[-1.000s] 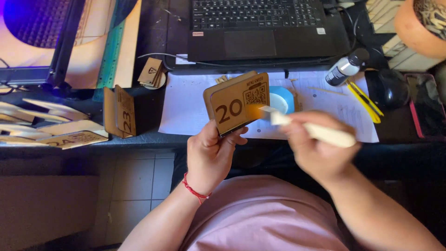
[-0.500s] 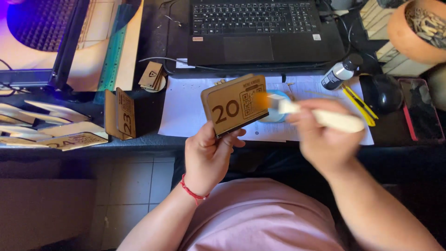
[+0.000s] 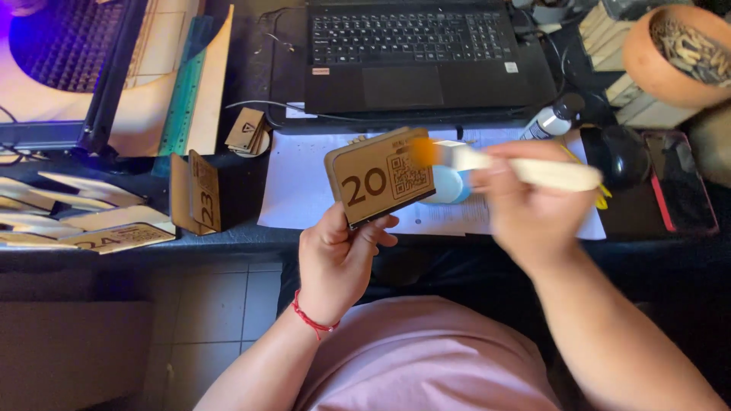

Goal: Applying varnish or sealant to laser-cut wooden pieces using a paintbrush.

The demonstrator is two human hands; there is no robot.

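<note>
A: The left hand (image 3: pixel 335 262) pinches the engraved wooden plaque (image 3: pixel 381 176) by its lower edge, raised over the desk's (image 3: pixel 228 237) front edge.

B: The right hand (image 3: pixel 525 205), fingers wrapped round the brush (image 3: pixel 487 161), blurs; a hard stroke could twist the plaque loose or smear it.

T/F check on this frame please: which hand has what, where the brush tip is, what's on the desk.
1. The left hand holds a brown engraved card. True.
2. The right hand holds a pair of scissors. False: it holds a paintbrush.
3. The brush tip is at the card's upper right corner. True.
4. The laptop lies shut. False: it is open, keyboard showing.
5. Another brown card stands on the desk left of the paper sheet. True.
</note>
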